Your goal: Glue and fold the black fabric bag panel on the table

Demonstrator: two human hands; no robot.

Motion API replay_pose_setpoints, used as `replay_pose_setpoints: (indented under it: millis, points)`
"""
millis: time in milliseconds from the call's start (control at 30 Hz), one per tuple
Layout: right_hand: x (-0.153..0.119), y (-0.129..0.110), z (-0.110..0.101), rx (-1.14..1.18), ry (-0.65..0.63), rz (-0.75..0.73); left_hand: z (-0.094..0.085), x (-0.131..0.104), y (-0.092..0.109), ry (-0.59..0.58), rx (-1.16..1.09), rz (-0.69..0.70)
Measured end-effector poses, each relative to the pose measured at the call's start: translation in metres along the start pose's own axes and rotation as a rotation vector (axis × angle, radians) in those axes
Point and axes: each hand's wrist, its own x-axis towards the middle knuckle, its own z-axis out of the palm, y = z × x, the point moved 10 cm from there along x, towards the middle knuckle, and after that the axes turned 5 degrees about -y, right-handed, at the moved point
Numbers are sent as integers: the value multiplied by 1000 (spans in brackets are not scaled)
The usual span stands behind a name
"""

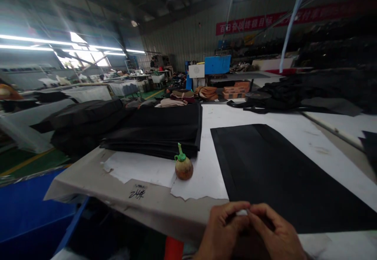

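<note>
Small white piece was pinched between both hands' fingertips, just off the bench's near edge. Left hand and right hand were curled knuckles-up, thumbs meeting on it. Flat black fabric sheet lay just beyond; brown gourd-shaped bottle with green spout stood left, folded black fabric stack behind it.

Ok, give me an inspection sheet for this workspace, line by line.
Surface: table covered with white paper, torn at the near edge.
Job's things: flat black sheet laid out; small white piece between the fingertips of both hands.
Clutter: squeeze bottle with green spout; black fabric stack.
Hands: left hand and right hand together at the near edge, pinching the white piece.
Cables: nothing seen.
Surroundings: workshop hall, red banner, more fabric piles behind.
</note>
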Motion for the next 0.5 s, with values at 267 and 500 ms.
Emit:
replay_pose_setpoints:
  millis: [267,500]
  points:
    - [-2,-28,53,-100,-198,-230,-57,-18,2,314,-185,11]
    - [5,-34,55,-203,-157,-202,-52,-36,-3,271,-316,-13]
